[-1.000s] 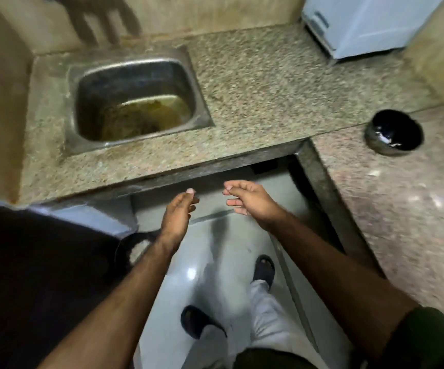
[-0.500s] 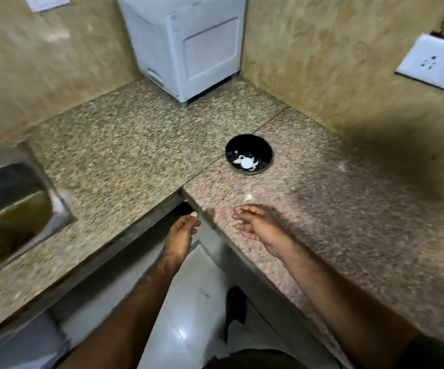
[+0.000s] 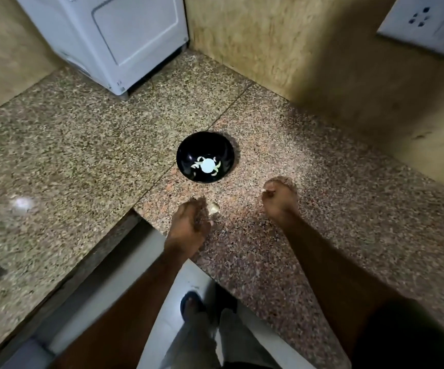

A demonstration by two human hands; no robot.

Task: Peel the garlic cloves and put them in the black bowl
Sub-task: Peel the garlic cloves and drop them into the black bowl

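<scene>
both hands (image 3: 189, 222) (image 3: 279, 198) blurred, fingers curled

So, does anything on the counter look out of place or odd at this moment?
One small pale piece, perhaps a garlic clove or its skin, lies loose on the granite counter, outside the black bowl and just beyond the left hand. The blur hides what it is. Nothing looks spilled or damaged.

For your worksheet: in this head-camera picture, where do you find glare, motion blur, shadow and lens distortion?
Head view: a round glare spot sits in the black bowl, hiding part of the garlic cloves; both the left hand and right hand are motion-blurred; the wall falls into shadow toward the right; the countertop edges bow from the wide-angle lens.
</scene>
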